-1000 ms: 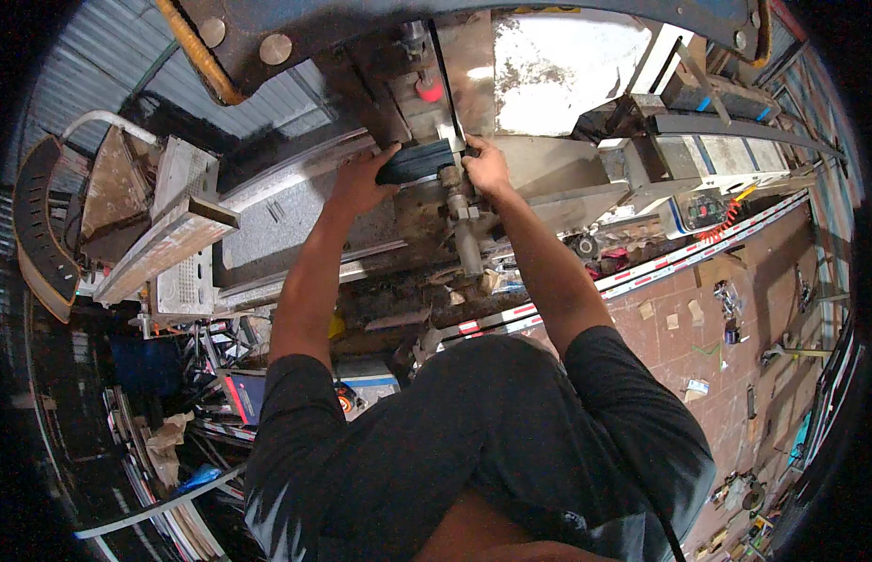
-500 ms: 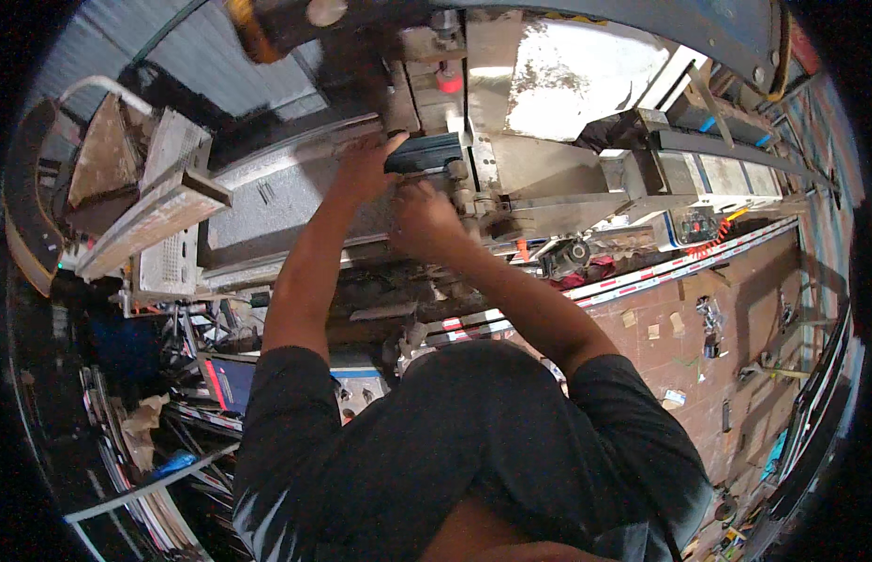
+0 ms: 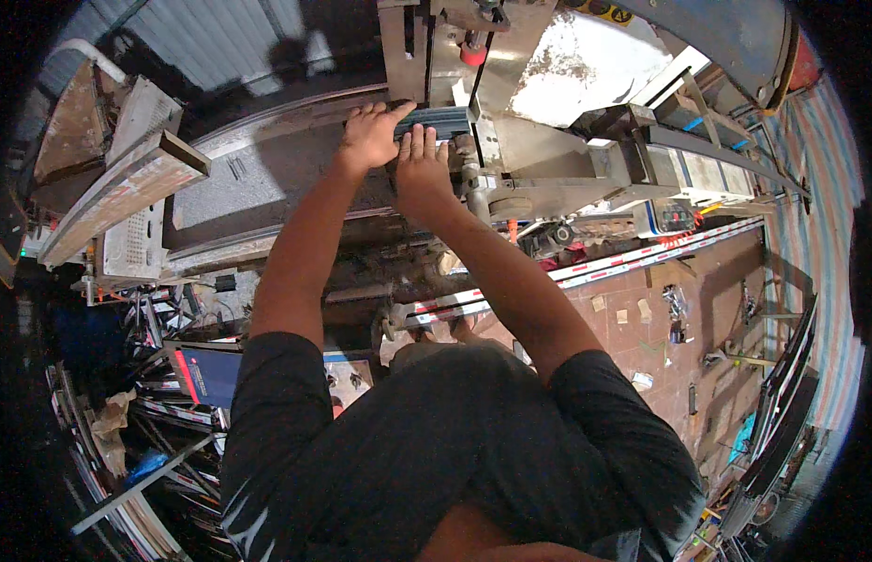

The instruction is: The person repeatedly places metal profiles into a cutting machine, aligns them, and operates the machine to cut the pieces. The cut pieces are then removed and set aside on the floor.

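Observation:
A short bundle of dark grey ridged metal profiles lies across the machine bed, its right end near a metal stop plate. My left hand is at its left end, fingers stretched forward and the thumb reaching over the end. My right hand lies with straight fingers against the near side of the profiles. Both hands are open, and neither is wrapped round them. A red-tipped clamp rod hangs above and beyond the right end. Just right of my right hand is a metal fitting.
The long metal machine bed runs left, with a slanted rectangular beam at its far end. Offcuts and a blue box lie below left. At right, a red-and-white striped bar lies above the tiled floor.
My right hand's fingers have gone from curled to straight against the profiles. My left hand's fingers now stretch forward. The whole view has shifted slightly, showing more of the red-tipped rod.

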A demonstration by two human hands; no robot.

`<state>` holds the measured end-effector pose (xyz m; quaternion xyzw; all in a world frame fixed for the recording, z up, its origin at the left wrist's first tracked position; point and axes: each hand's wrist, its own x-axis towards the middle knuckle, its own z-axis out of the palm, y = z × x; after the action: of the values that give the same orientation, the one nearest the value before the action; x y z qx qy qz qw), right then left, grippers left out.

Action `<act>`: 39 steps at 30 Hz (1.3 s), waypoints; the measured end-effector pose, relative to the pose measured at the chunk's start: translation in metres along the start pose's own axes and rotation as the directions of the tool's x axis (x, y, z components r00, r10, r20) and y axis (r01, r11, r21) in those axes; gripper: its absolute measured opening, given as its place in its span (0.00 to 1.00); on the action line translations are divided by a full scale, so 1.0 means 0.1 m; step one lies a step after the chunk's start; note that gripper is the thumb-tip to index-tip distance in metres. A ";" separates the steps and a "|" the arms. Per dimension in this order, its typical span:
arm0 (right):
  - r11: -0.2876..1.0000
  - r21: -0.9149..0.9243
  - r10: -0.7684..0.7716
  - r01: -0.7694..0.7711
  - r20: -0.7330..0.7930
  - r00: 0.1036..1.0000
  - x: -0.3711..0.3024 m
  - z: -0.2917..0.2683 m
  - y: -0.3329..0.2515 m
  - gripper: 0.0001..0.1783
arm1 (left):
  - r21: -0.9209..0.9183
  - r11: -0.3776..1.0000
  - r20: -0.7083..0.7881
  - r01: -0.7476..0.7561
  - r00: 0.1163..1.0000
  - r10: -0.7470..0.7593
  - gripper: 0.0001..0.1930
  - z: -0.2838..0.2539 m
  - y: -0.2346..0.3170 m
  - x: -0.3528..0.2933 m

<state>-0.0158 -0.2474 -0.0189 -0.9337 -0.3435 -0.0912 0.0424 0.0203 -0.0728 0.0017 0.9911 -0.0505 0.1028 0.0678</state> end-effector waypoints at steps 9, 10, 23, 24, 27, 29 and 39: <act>0.998 -0.022 0.069 -0.066 0.261 0.963 0.11 -0.22 -0.02 0.69 | -0.011 0.998 -0.009 -0.055 0.998 0.055 0.37 -0.01 -0.07 0.03; 0.997 -0.012 0.080 -0.080 0.281 0.956 0.13 -0.27 -0.02 0.68 | -0.031 0.999 0.000 -0.039 0.999 0.039 0.37 -0.02 -0.08 0.03; 0.998 0.036 0.026 -0.051 0.499 0.866 0.42 -0.78 0.09 0.50 | -0.058 0.998 0.042 -0.016 0.999 0.019 0.40 -0.05 -0.08 0.04; 0.997 0.049 0.022 -0.055 0.523 0.852 0.44 -0.77 0.13 0.49 | -0.065 0.998 0.054 -0.001 0.999 0.005 0.40 -0.06 -0.03 0.05; 0.998 0.009 0.051 -0.059 0.398 0.916 0.34 -0.57 0.18 0.43 | -0.065 0.998 0.066 0.014 0.998 -0.009 0.40 -0.02 0.02 0.09; 0.998 0.048 0.027 -0.050 0.392 0.919 0.37 -0.53 0.25 0.38 | -0.061 0.998 0.082 0.020 0.997 -0.015 0.40 0.02 -0.02 0.13; 0.991 0.111 0.045 -0.072 0.229 0.972 0.43 -0.28 0.19 0.26 | -0.066 0.997 0.062 -0.031 0.997 0.035 0.48 0.04 -0.11 0.09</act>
<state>0.0249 -0.2387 0.0165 -0.9436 -0.3231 0.0375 0.0613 0.0312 -0.0630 -0.0013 0.9901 -0.0726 0.0707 0.0969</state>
